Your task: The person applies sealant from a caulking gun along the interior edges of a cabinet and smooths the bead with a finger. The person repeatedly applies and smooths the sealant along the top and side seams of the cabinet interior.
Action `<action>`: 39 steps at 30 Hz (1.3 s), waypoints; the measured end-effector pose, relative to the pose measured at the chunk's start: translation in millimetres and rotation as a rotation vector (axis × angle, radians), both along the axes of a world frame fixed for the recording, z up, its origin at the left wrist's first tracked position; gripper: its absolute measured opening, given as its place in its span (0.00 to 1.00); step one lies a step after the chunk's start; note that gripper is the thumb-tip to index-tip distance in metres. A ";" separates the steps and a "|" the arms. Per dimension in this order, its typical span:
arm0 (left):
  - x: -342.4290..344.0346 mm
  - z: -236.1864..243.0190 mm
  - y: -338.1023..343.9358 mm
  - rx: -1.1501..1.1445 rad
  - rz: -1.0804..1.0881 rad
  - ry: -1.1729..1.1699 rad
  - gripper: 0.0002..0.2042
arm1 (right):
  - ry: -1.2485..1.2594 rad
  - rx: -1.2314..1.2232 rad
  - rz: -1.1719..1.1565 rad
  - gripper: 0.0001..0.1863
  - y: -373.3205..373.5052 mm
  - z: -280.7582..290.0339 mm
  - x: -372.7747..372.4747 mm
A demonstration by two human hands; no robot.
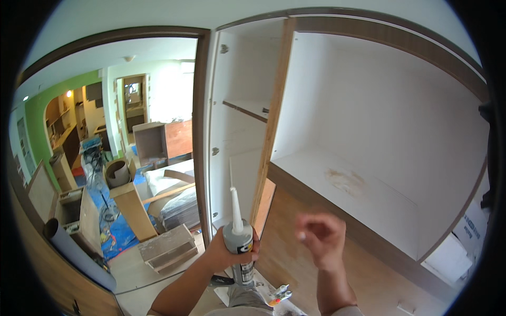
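Upright in my left hand (224, 253) is a grey sealant cartridge (243, 268) with a long white nozzle pointing up. My fingers wrap round its upper end, and a black handle-like part (221, 280) shows beside it, lower down. My right hand (322, 239) is raised to the right of the cartridge and apart from it. Its fingers curl in toward the thumb; whether anything small sits in them I cannot make out. Below, between my forearms, small tubes (282, 295) with white and orange parts lie on a pale, stained sheet.
Ahead stands a tall white cabinet (245, 68) with a bare wooden edge strip (274, 105). A wide white compartment (390, 105) with a brown stain on its base opens at right. Through a doorway (200, 131) at left are drawers, boards and blue floor sheeting (118, 234).
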State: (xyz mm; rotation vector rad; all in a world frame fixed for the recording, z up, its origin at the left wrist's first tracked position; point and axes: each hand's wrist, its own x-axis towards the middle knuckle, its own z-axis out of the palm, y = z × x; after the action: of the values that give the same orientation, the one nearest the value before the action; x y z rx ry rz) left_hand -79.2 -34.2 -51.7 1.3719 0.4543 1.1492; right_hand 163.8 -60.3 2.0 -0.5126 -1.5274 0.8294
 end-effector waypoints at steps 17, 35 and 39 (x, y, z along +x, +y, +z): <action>12.4 -9.6 -14.7 -0.068 -0.137 0.032 0.19 | 0.146 0.030 0.385 0.15 42.0 19.5 -68.8; 5.6 -18.3 23.2 -0.145 0.283 0.136 0.20 | 0.296 -0.111 0.362 0.17 105.5 54.1 -27.9; 13.3 15.9 73.9 0.086 0.650 0.232 0.15 | 0.369 0.064 0.231 0.16 159.4 109.5 -1.0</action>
State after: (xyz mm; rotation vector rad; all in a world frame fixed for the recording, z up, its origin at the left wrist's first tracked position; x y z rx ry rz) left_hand -65.9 39.6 -35.8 1.4845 1.0842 1.5444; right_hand 162.9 99.0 111.5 -0.1252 -1.2786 0.9886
